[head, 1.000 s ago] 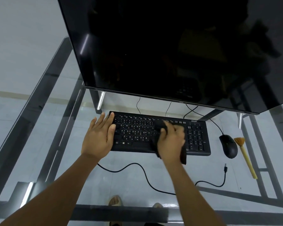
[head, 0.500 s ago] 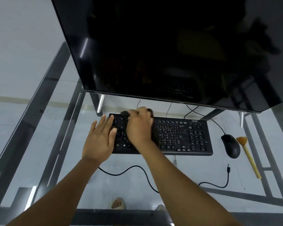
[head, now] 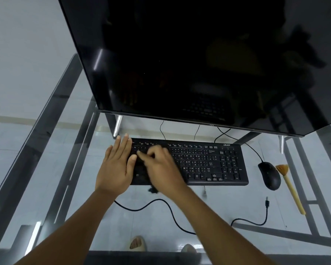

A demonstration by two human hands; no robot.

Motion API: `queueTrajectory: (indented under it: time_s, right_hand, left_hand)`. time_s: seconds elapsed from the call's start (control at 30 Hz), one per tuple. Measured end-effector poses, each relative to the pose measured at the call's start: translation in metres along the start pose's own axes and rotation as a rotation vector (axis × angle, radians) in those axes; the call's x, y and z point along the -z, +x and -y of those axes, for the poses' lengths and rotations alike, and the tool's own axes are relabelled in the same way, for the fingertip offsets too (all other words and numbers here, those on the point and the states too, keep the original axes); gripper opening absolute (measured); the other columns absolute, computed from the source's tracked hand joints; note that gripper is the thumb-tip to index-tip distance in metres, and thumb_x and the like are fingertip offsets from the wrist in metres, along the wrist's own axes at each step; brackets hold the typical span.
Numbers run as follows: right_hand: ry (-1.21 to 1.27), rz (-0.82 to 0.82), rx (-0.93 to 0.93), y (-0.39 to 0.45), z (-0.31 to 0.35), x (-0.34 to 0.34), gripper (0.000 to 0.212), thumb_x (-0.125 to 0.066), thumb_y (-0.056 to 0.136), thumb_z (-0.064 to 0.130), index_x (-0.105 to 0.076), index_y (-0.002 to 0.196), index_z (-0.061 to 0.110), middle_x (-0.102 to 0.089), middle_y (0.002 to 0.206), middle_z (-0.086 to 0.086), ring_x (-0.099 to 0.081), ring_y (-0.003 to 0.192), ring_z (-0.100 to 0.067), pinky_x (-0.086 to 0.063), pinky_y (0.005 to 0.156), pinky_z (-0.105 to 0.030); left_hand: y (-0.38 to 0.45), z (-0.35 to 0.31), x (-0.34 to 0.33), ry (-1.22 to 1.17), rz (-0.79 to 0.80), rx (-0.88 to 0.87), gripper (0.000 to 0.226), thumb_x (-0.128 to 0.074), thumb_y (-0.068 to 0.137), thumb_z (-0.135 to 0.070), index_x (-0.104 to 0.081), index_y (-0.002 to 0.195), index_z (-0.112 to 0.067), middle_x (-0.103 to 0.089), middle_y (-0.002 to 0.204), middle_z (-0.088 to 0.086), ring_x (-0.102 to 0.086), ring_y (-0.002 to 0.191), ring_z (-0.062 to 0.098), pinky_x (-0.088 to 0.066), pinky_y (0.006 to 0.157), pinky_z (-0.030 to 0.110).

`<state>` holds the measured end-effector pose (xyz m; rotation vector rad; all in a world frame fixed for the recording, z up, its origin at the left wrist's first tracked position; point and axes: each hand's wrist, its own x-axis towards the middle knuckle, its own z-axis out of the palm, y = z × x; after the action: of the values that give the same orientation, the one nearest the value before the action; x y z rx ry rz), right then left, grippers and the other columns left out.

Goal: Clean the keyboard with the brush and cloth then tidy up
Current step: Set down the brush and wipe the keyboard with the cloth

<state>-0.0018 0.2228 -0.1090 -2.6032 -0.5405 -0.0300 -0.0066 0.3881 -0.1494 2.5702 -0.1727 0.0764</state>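
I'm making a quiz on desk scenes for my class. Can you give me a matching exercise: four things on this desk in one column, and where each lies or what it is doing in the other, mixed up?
Things
1. brush
2. mouse
3. left hand
4. right hand

Places or states
A. flat on the keyboard's left end
B. just right of the keyboard
C. farthest right on the glass
D. over the left keys, dark cloth under it

Pairs: 1-C, 2-B, 3-A, 4-D

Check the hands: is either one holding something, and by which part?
The right hand presses a dark cloth onto the keyboard; grip point hidden, only a corner shows. The left hand lies flat, holding nothing.
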Motion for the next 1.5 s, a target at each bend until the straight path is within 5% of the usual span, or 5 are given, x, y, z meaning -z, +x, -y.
queueTrajectory:
  time_s: [0.43,0.7,0.87,1.03,1.5]
  right_hand:
    - [0.069,0.115,0.014,-0.020,-0.016,0.009,0.038,-0.053,0.087,0.006,-0.070,0.111,0.030,-0.054,0.104,-0.002,-0.045,0.095,-0.019,-0.044,0.083,-0.034]
    - [-0.043,-0.467,-0.656,-0.011,-0.061,0.013,0.034,-0.061,0.084,0.000,-0.069,0.114,0.012,-0.055,0.107,-0.020,-0.053,0.092,-0.037,-0.046,0.082,-0.046]
    - [-0.071,-0.008,0.029,0.028,0.008,-0.010,0.037,-0.054,0.087,0.010,-0.063,0.120,0.023,-0.051,0.112,-0.005,-0.044,0.100,-0.026,-0.038,0.084,-0.035]
    - [-0.035,-0.196,-0.412,0.055,-0.020,0.000,0.034,-0.056,0.088,0.008,-0.067,0.116,0.022,-0.052,0.110,-0.008,-0.046,0.100,-0.026,-0.043,0.090,-0.041]
    - [0.093,0.029,-0.020,-0.002,0.026,-0.010,0.026,-0.051,0.087,0.018,-0.066,0.108,0.023,-0.048,0.107,-0.002,-0.042,0.093,-0.025,-0.040,0.079,-0.036]
  left_hand:
    - [0.000,0.003,0.000,-0.030,-0.010,-0.016,0.055,-0.010,0.102,-0.039,-0.022,0.151,-0.015,-0.017,0.158,-0.007,-0.009,0.145,0.004,-0.010,0.119,0.040]
    - [0.000,0.002,-0.001,0.016,0.019,-0.003,0.057,-0.011,0.102,-0.043,-0.018,0.152,-0.017,-0.014,0.159,-0.007,-0.007,0.145,0.004,-0.005,0.120,0.038]
    - [-0.001,0.003,-0.001,0.023,0.003,-0.014,0.058,-0.007,0.102,-0.041,-0.023,0.151,-0.014,-0.018,0.158,-0.004,-0.010,0.145,0.004,-0.009,0.120,0.039]
    - [-0.001,0.003,-0.001,0.041,-0.005,-0.013,0.058,-0.008,0.102,-0.041,-0.021,0.151,-0.013,-0.020,0.158,-0.002,-0.011,0.145,0.006,-0.011,0.119,0.040]
    - [-0.002,0.004,0.001,-0.053,-0.037,-0.044,0.063,-0.007,0.101,-0.046,-0.028,0.148,-0.010,-0.025,0.156,-0.003,-0.016,0.145,0.007,-0.013,0.118,0.043]
